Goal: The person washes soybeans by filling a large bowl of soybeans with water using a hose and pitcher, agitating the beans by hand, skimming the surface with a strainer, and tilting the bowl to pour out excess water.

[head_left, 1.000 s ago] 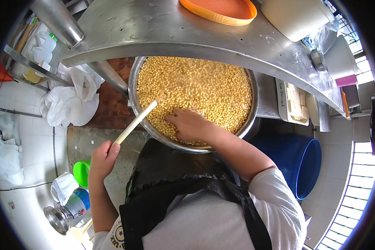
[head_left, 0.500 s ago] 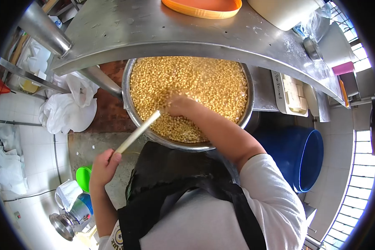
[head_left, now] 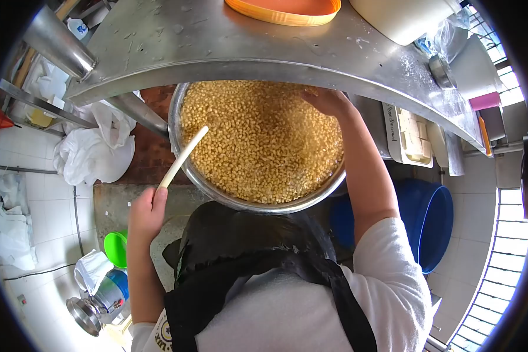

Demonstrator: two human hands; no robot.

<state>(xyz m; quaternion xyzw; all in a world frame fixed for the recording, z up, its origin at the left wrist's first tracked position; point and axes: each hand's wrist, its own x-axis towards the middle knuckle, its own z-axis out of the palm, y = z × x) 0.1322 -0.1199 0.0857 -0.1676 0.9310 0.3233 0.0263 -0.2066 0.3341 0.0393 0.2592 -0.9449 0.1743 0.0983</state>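
Observation:
A wide metal tub (head_left: 258, 207) is full of wet yellow corn kernels (head_left: 258, 146), partly tucked beneath the steel table's edge. My left hand (head_left: 146, 214) grips a pale, smooth stick (head_left: 183, 155) near its lower end. The stick slants up to the right, its upper tip above the tub's left side. At the far right of the tub, my right hand (head_left: 327, 102) is among the kernels by the table edge, palm down and fingers loosely stretched out to the left. Its fingertips are partly hidden by kernels.
Overhead runs the steel table (head_left: 182, 41), bearing an orange basket (head_left: 284, 17) and a white bucket (head_left: 402, 17). Blue barrels (head_left: 413, 211) stand at right, near a tray of white blocks (head_left: 408, 135). White bags (head_left: 94, 152) and a green bucket (head_left: 116, 249) are on the left.
My right hand has moved from the middle of the kernels to the tub's far right side. My left hand and the stick have shifted slightly, the stick's tip now farther left and higher.

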